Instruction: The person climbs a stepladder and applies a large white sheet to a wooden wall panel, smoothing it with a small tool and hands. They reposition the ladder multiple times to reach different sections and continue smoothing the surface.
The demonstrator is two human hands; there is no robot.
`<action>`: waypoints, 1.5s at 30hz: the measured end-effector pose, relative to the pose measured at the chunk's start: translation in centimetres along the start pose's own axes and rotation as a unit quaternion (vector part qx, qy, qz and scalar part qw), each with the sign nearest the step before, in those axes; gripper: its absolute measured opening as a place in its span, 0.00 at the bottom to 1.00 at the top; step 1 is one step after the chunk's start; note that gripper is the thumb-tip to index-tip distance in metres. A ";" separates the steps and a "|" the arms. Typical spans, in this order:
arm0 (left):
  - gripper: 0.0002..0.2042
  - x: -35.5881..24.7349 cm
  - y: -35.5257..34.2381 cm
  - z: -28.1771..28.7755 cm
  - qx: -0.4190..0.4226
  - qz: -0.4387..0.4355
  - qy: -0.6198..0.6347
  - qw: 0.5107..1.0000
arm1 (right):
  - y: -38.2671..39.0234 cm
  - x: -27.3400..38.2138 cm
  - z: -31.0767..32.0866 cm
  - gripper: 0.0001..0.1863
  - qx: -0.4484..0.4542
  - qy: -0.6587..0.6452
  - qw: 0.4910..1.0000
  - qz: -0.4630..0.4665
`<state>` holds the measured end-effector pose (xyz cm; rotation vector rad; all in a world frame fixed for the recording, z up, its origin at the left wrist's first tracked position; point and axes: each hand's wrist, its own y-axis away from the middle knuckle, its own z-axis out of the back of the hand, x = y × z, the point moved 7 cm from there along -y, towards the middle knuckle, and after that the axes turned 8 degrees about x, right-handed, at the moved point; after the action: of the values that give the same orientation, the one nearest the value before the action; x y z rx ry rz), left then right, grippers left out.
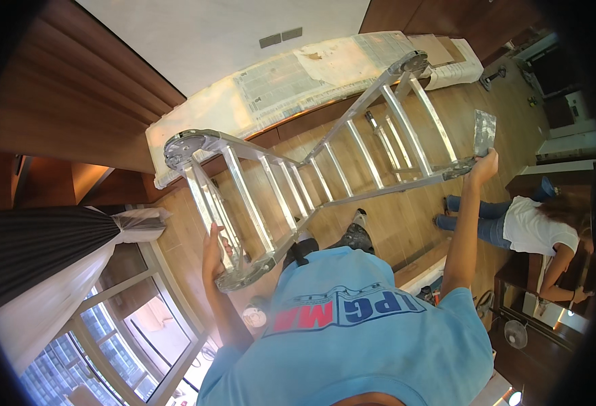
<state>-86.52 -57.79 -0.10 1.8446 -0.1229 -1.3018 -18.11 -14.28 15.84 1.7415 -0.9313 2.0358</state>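
Ladder (379,191) edge lies in left hand (213,254) — floor (398,233) stretches beyond

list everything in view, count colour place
ladder: 1, silver, across the middle
scraper: 1, grey, upper right
covered ledge: 1, cream and grey, beyond the ladder
wall plates: 2, grey, top centre
wall: 1, white, top
curtain: 1, dark, left
window: 1, pale-framed, lower left
floor: 1, tan, under the ladder
other person: 1, white and blue clothes, right
fan: 1, white, lower right
shirt: 1, light blue, bottom centre
left hand: 1, bare, on the ladder
right hand: 1, bare, holding the scraper
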 end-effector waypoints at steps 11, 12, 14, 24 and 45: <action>0.34 -9.8 5.1 -0.3 -0.076 -0.215 -0.112 0.967 | 0.1 1.2 -0.4 0.13 0.019 0.056 0.995 0.084; 0.34 -11.2 6.0 -1.7 -0.057 -0.208 -0.129 0.968 | 0.1 1.1 -0.3 0.13 0.024 0.068 0.994 0.084; 0.33 -14.0 8.0 -5.4 0.018 -0.252 -0.133 0.958 | -0.1 0.9 -0.3 0.13 0.031 0.090 0.992 0.084; 0.30 -14.3 13.9 -14.4 0.107 -0.225 -0.417 0.874 | -0.4 4.3 -3.5 0.14 0.226 0.418 0.858 0.194; 0.18 -9.0 14.6 -11.6 0.015 -0.110 -0.538 0.836 | 2.2 5.3 -9.4 0.06 0.551 0.510 0.658 -0.054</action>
<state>-75.75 -55.66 17.46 0.9432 -0.5326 -2.3787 -27.75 -10.76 19.82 0.4471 0.9228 3.0345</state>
